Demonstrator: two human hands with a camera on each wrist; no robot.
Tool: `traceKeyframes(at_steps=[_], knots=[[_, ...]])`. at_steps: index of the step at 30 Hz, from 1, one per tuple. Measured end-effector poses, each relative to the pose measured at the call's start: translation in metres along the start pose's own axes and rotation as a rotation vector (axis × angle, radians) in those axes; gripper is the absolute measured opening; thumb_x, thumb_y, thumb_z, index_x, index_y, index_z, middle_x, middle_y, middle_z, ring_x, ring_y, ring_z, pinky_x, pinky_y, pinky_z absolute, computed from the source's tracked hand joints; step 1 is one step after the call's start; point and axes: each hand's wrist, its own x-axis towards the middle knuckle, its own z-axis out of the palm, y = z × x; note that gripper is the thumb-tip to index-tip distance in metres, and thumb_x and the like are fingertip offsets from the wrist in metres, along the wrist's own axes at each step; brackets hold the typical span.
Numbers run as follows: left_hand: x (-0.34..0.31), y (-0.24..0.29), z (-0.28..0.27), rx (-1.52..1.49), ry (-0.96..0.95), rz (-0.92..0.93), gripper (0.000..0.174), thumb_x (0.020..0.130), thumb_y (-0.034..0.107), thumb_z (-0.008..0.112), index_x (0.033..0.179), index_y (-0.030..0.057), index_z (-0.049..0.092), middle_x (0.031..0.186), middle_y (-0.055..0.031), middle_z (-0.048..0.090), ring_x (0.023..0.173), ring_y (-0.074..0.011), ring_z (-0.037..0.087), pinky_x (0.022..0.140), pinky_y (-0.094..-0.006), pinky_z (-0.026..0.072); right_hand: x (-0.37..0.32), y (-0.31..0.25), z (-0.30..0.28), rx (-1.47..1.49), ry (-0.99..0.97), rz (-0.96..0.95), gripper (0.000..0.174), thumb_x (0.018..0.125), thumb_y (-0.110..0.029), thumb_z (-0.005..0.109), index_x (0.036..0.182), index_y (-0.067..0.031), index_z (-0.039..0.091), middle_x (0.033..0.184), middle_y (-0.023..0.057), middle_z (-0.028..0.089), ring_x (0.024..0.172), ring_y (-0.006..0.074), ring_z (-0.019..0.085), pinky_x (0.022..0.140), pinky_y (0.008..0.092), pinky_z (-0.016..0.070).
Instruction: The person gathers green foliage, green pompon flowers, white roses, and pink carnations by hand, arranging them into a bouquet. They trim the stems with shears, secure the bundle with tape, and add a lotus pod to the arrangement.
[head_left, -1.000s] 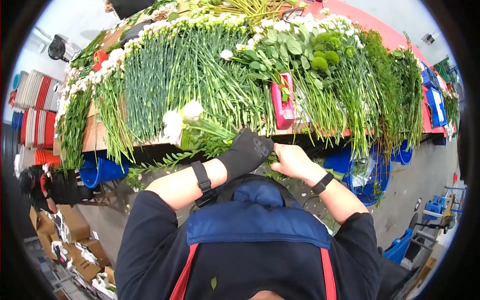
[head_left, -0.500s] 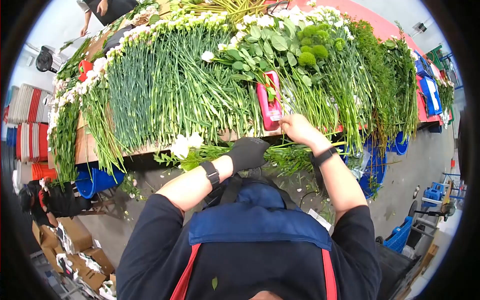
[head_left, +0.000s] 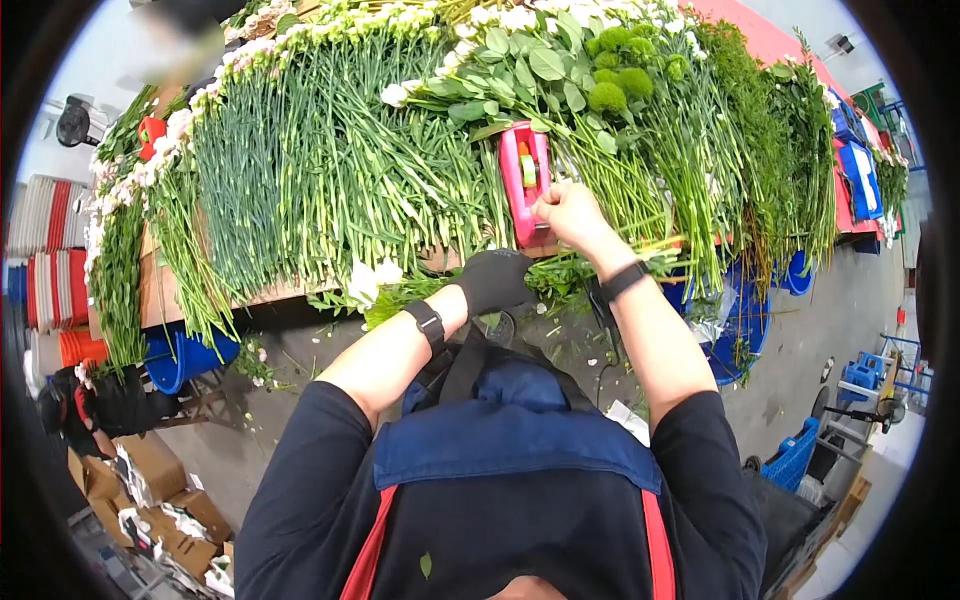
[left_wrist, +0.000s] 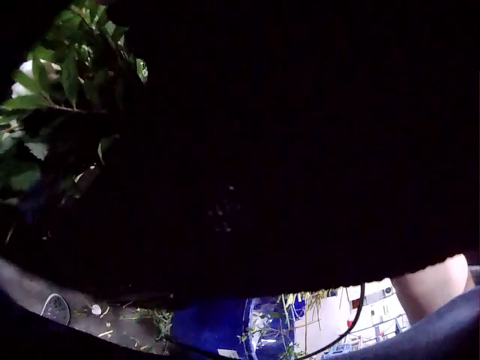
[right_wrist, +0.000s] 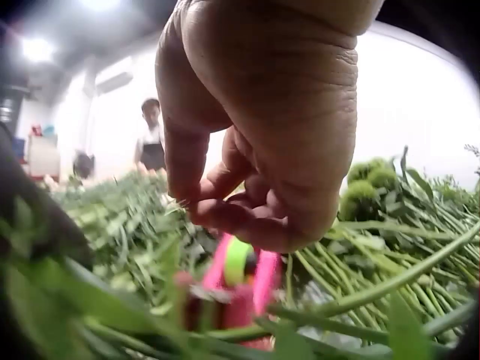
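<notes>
In the head view my left hand [head_left: 497,280], in a black glove, grips a bunch of flowers [head_left: 372,282]. White blooms stick out to its left, with leafy stems on both sides, just in front of the table edge. My bare right hand [head_left: 574,213] hovers over a pink tape dispenser [head_left: 518,190] carrying a green-cored roll. Seen from the right wrist, the thumb and fingertips [right_wrist: 210,214] meet above the dispenser; I cannot tell what lies between them. Black glove fills most of the left wrist view, with some leaves [left_wrist: 71,75] at its upper left.
Long cut stems [head_left: 330,170] cover the table, their ends hanging over the near edge. Round green blooms [head_left: 610,95] and feathery greenery [head_left: 735,140] lie to the right. Below stand blue buckets [head_left: 185,355]; cardboard boxes [head_left: 150,470] sit at lower left. Another person is across the table.
My right hand has gone from beside the left hand to the dispenser's near end, then up over it. The left hand has dropped slightly and still holds the bunch.
</notes>
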Motion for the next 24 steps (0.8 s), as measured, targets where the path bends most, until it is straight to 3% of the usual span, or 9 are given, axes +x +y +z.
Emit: traceKeyframes(at_steps=[3, 6, 8, 13, 16, 17, 20, 23, 24], knots=[[0.007, -0.01, 0.004, -0.115, 0.054, 0.118, 0.051, 0.075, 0.05, 0.065, 0.101, 0.0054, 0.067, 0.094, -0.0209, 0.068, 0.091, -0.036, 0.066, 0.078, -0.0442, 0.0515, -0.088, -0.029, -0.005, 0.164, -0.007, -0.224, 0.014, 0.087, -0.011, 0.062, 0.079, -0.0002, 0.063, 0.066, 0.0023, 0.062, 0.06, 0.0086, 0.055, 0.056, 0.0266, 0.0456], [0.003, -0.008, -0.009, -0.066, 0.164, 0.173, 0.049, 0.076, 0.048, 0.069, 0.096, 0.0032, 0.068, 0.086, -0.0185, 0.068, 0.078, -0.0312, 0.067, 0.07, -0.0411, 0.0513, -0.14, 0.014, 0.018, 0.317, -0.029, 0.002, 0.015, 0.086, -0.012, 0.061, 0.081, 0.0011, 0.065, 0.068, 0.0077, 0.064, 0.062, 0.0138, 0.061, 0.061, 0.0297, 0.0494], [-0.006, 0.005, -0.034, -0.218, -0.113, 0.168, 0.049, 0.078, 0.047, 0.069, 0.098, 0.0027, 0.067, 0.079, -0.0146, 0.067, 0.072, -0.0261, 0.066, 0.066, -0.0377, 0.0507, -0.139, 0.053, 0.037, 0.511, 0.078, 0.12, 0.011, 0.086, -0.009, 0.06, 0.083, 0.0004, 0.066, 0.072, 0.0066, 0.066, 0.064, 0.0165, 0.062, 0.065, 0.0324, 0.0512], [-0.027, 0.034, -0.058, -0.445, -0.174, 0.191, 0.05, 0.081, 0.049, 0.068, 0.102, 0.0036, 0.066, 0.073, -0.0119, 0.066, 0.062, -0.0211, 0.063, 0.062, -0.0354, 0.0498, -0.114, 0.123, 0.064, -0.505, 0.348, -0.494, 0.021, 0.092, -0.017, 0.054, 0.099, 0.0005, 0.062, 0.09, 0.0064, 0.067, 0.081, 0.02, 0.062, 0.077, 0.0359, 0.0515], [-0.032, 0.041, -0.059, -0.17, -0.275, 0.071, 0.052, 0.08, 0.053, 0.065, 0.104, 0.0059, 0.066, 0.08, -0.0158, 0.067, 0.07, -0.0262, 0.066, 0.067, -0.0379, 0.0504, -0.088, 0.101, 0.05, 0.63, 0.151, -0.223, 0.03, 0.091, -0.021, 0.058, 0.116, -0.0032, 0.058, 0.11, 0.0119, 0.06, 0.097, 0.0188, 0.059, 0.079, 0.0338, 0.0504], [-0.049, 0.057, -0.068, -0.286, -0.061, 0.257, 0.053, 0.08, 0.055, 0.064, 0.105, 0.0086, 0.066, 0.087, -0.0186, 0.067, 0.08, -0.0321, 0.066, 0.072, -0.0406, 0.0504, -0.087, 0.074, 0.037, 0.48, 0.219, -0.269, 0.033, 0.089, -0.017, 0.062, 0.119, -0.0041, 0.057, 0.114, 0.0131, 0.058, 0.099, 0.0183, 0.058, 0.079, 0.0331, 0.0507], [-0.047, 0.058, -0.055, -0.091, -0.11, 0.206, 0.051, 0.079, 0.055, 0.064, 0.104, 0.0104, 0.067, 0.088, -0.0187, 0.067, 0.082, -0.0349, 0.065, 0.073, -0.0426, 0.0502, -0.071, 0.03, 0.016, -0.04, 0.52, -0.684, 0.034, 0.079, -0.01, 0.07, 0.112, -0.0054, 0.064, 0.113, 0.0098, 0.06, 0.098, 0.0243, 0.058, 0.079, 0.0374, 0.0485], [-0.049, 0.059, -0.056, -0.088, -0.075, 0.182, 0.059, 0.078, 0.059, 0.064, 0.103, 0.0058, 0.066, 0.085, -0.0206, 0.066, 0.081, -0.0371, 0.065, 0.073, -0.0441, 0.0498, -0.066, 0.045, 0.004, -0.314, 0.382, -0.933, 0.019, 0.077, -0.009, 0.071, 0.094, -0.0037, 0.064, 0.092, 0.0093, 0.065, 0.091, 0.0296, 0.058, 0.079, 0.0393, 0.0474], [-0.05, 0.057, -0.057, -0.07, -0.041, 0.171, 0.061, 0.077, 0.06, 0.064, 0.103, 0.0046, 0.066, 0.084, -0.0209, 0.066, 0.08, -0.0375, 0.065, 0.073, -0.0444, 0.0497, -0.058, 0.08, 0.017, -0.441, 0.268, -0.759, 0.014, 0.085, -0.017, 0.065, 0.092, -0.0046, 0.064, 0.093, 0.0076, 0.065, 0.092, 0.0257, 0.058, 0.079, 0.0373, 0.0474]])
